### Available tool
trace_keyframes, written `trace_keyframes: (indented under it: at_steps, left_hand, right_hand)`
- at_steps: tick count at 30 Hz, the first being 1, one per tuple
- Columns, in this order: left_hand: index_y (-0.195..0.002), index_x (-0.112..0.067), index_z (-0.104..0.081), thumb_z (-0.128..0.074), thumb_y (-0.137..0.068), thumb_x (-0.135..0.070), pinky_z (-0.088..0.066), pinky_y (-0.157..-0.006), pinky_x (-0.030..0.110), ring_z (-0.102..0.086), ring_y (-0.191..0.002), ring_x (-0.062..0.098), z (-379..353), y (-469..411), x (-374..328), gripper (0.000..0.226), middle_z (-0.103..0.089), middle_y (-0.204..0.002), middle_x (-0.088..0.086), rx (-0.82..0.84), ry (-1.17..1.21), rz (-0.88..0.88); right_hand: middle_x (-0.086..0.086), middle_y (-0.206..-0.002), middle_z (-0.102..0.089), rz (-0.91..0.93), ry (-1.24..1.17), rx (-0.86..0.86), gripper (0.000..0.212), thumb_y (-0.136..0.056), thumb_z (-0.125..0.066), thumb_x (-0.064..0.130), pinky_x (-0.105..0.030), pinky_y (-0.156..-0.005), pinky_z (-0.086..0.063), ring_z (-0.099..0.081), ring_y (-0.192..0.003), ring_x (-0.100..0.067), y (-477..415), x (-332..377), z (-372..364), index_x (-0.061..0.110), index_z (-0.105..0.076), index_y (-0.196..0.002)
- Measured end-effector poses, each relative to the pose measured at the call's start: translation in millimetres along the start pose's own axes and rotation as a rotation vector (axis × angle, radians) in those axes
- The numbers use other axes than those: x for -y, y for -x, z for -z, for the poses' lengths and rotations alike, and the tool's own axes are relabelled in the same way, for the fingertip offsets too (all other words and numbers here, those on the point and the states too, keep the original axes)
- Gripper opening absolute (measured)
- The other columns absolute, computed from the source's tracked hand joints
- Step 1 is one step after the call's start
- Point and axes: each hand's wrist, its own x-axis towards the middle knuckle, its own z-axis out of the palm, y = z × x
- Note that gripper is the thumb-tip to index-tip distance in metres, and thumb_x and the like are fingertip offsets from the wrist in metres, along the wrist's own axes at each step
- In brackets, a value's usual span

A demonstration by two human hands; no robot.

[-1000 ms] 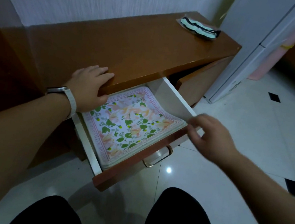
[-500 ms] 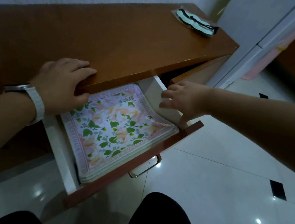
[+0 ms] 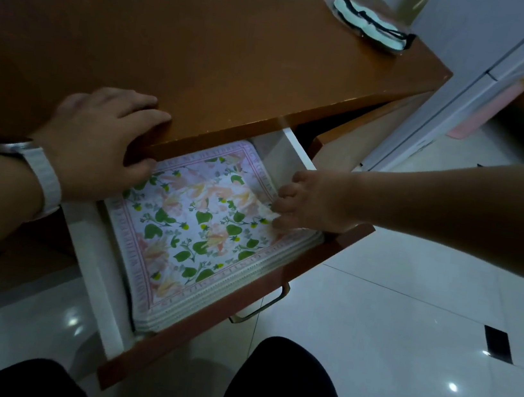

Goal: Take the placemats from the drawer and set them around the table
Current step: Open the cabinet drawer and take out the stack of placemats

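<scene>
A stack of floral placemats [image 3: 195, 232], white with green leaves and pink borders, lies flat in the pulled-out drawer [image 3: 225, 307] of a brown wooden cabinet [image 3: 226, 58]. My left hand [image 3: 103, 142] rests spread on the cabinet's front edge above the drawer, thumb under the lip, a white watch on the wrist. My right hand [image 3: 310, 205] reaches into the drawer from the right. Its fingertips touch the right edge of the top placemat, which bulges up slightly there. Whether the fingers pinch the mat is hidden by the hand.
A packaged eye mask [image 3: 372, 27] lies on the cabinet's far right corner. A white door or panel [image 3: 464, 92] stands to the right. Glossy white floor tiles [image 3: 400, 352] with black insets spread below. My dark-clothed knees [image 3: 281, 389] are just under the drawer front, whose metal handle [image 3: 262, 309] hangs down.
My right hand has gone from outside the drawer's front corner into the drawer, down onto the right edge of the placemats. The view has drawn closer. The left hand stays on the cabinet edge.
</scene>
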Motion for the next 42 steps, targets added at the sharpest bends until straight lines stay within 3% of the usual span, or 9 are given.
trace_keyframes:
  at_steps: [7, 14, 21, 25, 27, 32, 37, 40, 42]
  left_hand:
    - [-0.137, -0.021, -0.050, -0.055, -0.071, -0.048, -0.033, -0.100, 0.060, -0.039, -0.132, 0.034, 2.2, 1.2, 0.1, 0.072, -0.048, -0.144, 0.009, 0.013, 0.023, 0.005]
    - [-0.136, -0.022, -0.050, -0.070, -0.076, -0.041, -0.035, -0.098, 0.061, -0.040, -0.130, 0.035, -3.3, -0.8, 3.3, 0.066, -0.048, -0.143, 0.009, -0.028, 0.007, -0.014]
    - [-0.136, -0.023, -0.051, -0.066, -0.074, -0.045, -0.035, -0.097, 0.060, -0.041, -0.129, 0.034, -4.0, -0.4, 2.4, 0.067, -0.049, -0.143, 0.008, -0.058, 0.004, -0.011]
    - [-0.139, -0.024, -0.048, -0.075, -0.076, -0.037, -0.031, -0.102, 0.058, -0.037, -0.133, 0.032, -4.1, -1.7, 2.8, 0.070, -0.045, -0.146, 0.007, -0.058, 0.002, -0.001]
    - [-0.140, -0.024, -0.047, -0.074, -0.077, -0.038, -0.030, -0.103, 0.057, -0.036, -0.134, 0.031, -3.9, -2.1, 1.6, 0.070, -0.045, -0.147, 0.007, -0.057, 0.001, 0.000]
    - [-0.139, -0.025, -0.049, -0.075, -0.076, -0.037, -0.031, -0.104, 0.056, -0.037, -0.133, 0.031, -3.1, 0.5, 0.7, 0.069, -0.046, -0.146, 0.006, -0.065, 0.010, 0.007]
    - [-0.140, -0.025, -0.048, -0.073, -0.080, -0.041, -0.030, -0.106, 0.054, -0.034, -0.137, 0.029, -4.0, 2.0, 2.2, 0.067, -0.044, -0.148, 0.005, -0.058, 0.005, 0.003]
    - [-0.139, -0.027, -0.050, -0.063, -0.081, -0.056, -0.030, -0.107, 0.053, -0.035, -0.137, 0.028, 3.5, 8.3, -7.8, 0.067, -0.048, -0.146, 0.004, -0.051, 0.031, -0.017]
    - [-0.139, -0.027, -0.049, -0.050, -0.078, -0.067, -0.036, -0.104, 0.049, -0.043, -0.131, 0.024, 12.9, 19.3, -33.0, 0.073, -0.052, -0.141, 0.001, -0.043, 0.217, -0.035]
  right_hand:
    - [-0.002, -0.133, -0.055, 0.025, -0.096, -0.086, 0.061, -0.087, -0.065, 0.039, -0.047, -0.104, -0.040, -0.056, -0.115, -0.025, -1.4, -6.0, -22.3, 0.029, -0.037, -0.140]
    - [0.002, -0.115, -0.066, 0.013, -0.228, -0.068, 0.044, -0.092, -0.052, 0.049, -0.039, -0.110, -0.029, -0.058, -0.109, -0.021, 2.8, -8.4, -28.0, 0.029, -0.052, -0.132]
    - [0.004, -0.095, -0.071, -0.154, -0.542, -0.371, 0.027, -0.089, -0.054, 0.040, -0.039, -0.106, -0.040, -0.065, -0.086, -0.015, 11.3, 0.6, -32.1, 0.021, -0.068, -0.101]
    - [-0.001, -0.093, -0.072, -0.318, -0.857, -0.533, 0.022, -0.087, -0.061, 0.031, -0.040, -0.073, -0.056, -0.066, -0.078, -0.016, 27.6, 5.1, -23.4, 0.016, -0.071, -0.100]
    - [0.000, -0.097, -0.072, -0.391, -0.917, -0.591, 0.021, -0.087, -0.067, 0.024, -0.037, -0.069, -0.058, -0.066, -0.079, -0.013, 34.2, 9.5, -21.0, 0.015, -0.072, -0.105]
    - [-0.001, -0.100, -0.073, -0.447, -0.928, -0.687, 0.025, -0.087, -0.063, 0.026, -0.039, -0.068, -0.058, -0.068, -0.084, -0.016, 49.1, 18.4, -11.9, 0.015, -0.072, -0.108]
    - [-0.001, -0.099, -0.073, -0.439, -0.769, -0.712, 0.023, -0.087, -0.065, 0.023, -0.030, -0.068, -0.057, -0.066, -0.082, -0.014, 74.8, 21.9, 8.1, 0.014, -0.071, -0.108]
    - [0.002, -0.099, -0.072, -0.463, -0.730, -0.727, 0.022, -0.086, -0.065, 0.024, -0.019, -0.065, -0.051, -0.063, -0.080, -0.009, 95.3, 26.9, 21.1, 0.016, -0.071, -0.106]
    - [0.002, -0.096, -0.071, -0.488, -0.705, -0.742, 0.019, -0.084, -0.069, 0.022, -0.012, -0.061, -0.044, -0.059, -0.077, -0.007, 109.7, 33.6, 28.5, 0.017, -0.071, -0.103]
